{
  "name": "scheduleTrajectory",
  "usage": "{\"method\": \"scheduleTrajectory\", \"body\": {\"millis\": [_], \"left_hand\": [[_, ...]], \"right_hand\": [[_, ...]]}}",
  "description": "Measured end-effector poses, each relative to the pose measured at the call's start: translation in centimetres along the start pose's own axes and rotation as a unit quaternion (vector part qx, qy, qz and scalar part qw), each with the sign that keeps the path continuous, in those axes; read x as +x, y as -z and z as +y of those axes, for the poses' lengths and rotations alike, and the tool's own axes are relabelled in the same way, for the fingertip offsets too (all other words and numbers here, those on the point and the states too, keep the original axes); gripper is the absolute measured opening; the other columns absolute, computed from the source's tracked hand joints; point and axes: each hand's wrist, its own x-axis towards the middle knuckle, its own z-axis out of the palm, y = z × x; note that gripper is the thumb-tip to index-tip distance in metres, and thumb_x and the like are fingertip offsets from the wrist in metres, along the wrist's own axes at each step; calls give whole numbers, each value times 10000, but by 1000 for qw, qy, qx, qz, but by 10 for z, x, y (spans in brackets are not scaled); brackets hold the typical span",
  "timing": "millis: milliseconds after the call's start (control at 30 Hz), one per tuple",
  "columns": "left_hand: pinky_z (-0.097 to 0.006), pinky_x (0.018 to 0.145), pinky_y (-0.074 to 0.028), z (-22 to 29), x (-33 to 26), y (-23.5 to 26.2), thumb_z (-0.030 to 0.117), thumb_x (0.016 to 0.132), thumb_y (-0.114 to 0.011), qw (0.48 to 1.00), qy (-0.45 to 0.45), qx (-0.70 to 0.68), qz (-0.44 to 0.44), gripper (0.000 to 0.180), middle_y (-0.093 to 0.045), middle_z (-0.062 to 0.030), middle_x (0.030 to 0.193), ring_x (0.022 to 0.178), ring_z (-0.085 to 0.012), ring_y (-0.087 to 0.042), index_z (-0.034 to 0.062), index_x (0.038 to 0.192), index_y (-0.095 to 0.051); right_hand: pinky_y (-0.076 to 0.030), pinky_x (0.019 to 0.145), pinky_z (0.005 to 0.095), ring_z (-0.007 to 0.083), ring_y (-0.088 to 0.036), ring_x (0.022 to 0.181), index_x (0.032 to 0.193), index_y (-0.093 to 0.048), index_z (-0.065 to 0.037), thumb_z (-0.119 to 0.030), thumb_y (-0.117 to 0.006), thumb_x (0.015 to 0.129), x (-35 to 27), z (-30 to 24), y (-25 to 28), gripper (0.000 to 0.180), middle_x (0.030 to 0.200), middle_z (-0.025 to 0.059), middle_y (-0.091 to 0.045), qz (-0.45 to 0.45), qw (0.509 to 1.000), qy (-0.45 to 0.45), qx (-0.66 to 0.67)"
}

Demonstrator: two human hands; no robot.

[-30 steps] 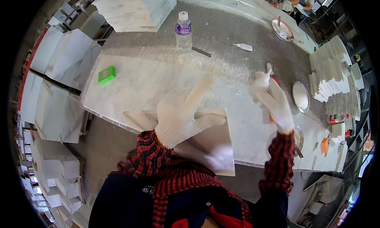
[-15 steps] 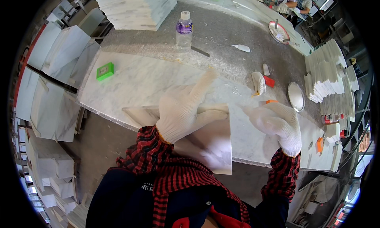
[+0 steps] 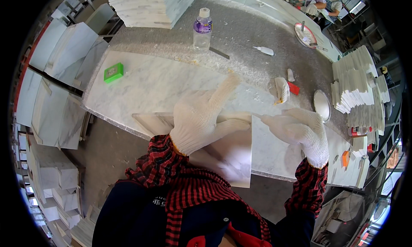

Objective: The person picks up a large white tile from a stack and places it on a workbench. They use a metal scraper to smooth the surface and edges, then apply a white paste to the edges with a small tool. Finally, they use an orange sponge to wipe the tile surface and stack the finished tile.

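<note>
My left hand point(image 3: 195, 122), in a white knitted glove, rests over a pale, glossy stone tile point(image 3: 241, 157) with its index finger stretched out and its thumb along the tile's far edge. The tile juts past the table's near edge, and its shiny face shows a reflection. To the right, my gloved right hand point(image 3: 300, 129) is held with curled fingers, one finger pointing left close to the tile's right corner. What the curled fingers may hold is hidden. Under both hands lies a large marble slab point(image 3: 146, 82).
A green block point(image 3: 113, 73) sits at left. Beyond are a bottle point(image 3: 202, 30), a metal strip point(image 3: 219, 53), a small white tube point(image 3: 264, 50), a silver dish point(image 3: 322, 105) and stacked tiles point(image 3: 356, 82). Another slab stack point(image 3: 150, 7) stands at far left. Co-workers point(image 3: 315, 2) are at far right.
My right hand has shifted slightly, and an orange piece beside it is now out of sight. The left hand holds nearly the same pose. The view has shifted a little.
</note>
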Motion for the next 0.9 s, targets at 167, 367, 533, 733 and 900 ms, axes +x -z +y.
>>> {"method": "scheduleTrajectory", "body": {"millis": [167,367,533,733,900], "left_hand": [[-359,772,-576,0,0,0,382,664,-943,1000,-10,-11,8,933,-735,-178,940,818,-293,-731,-24,1413,-561],[-351,760,-579,-3,-2,-2,414,649,-940,1000,-16,-2,21,960,-734,-161,947,824,-284,-732,-2,1425,-556],[-352,763,-580,-3,-2,-3,419,645,-939,999,-23,-3,29,964,-735,-153,958,830,-283,-732,4,1426,-556],[-349,760,-581,-2,-1,-2,407,651,-940,1000,-14,-9,17,961,-735,-147,946,826,-282,-732,3,1432,-551],[-347,765,-582,-3,-2,-3,399,656,-940,1000,-20,-10,21,958,-738,-150,954,821,-276,-734,3,1435,-549]], "right_hand": [[-485,716,292,165,-619,787,955,-705,100,-391,-667,733,4,-11,-7,541,855,105,-698,31,999,-21,1],[-486,715,302,172,-620,781,952,-714,95,-416,-661,735,8,-17,-4,558,827,105,-692,14,999,-22,-38],[-468,685,291,162,-607,748,955,-720,91,-400,-653,723,7,-17,-5,547,808,98,-688,14,999,-25,-32],[-460,667,283,150,-607,740,952,-723,91,-388,-655,714,8,-21,-6,539,800,95,-689,17,999,-36,-33],[-461,666,287,147,-607,742,950,-722,92,-372,-660,714,8,-20,-6,525,805,93,-695,18,999,-33,-31]]}}
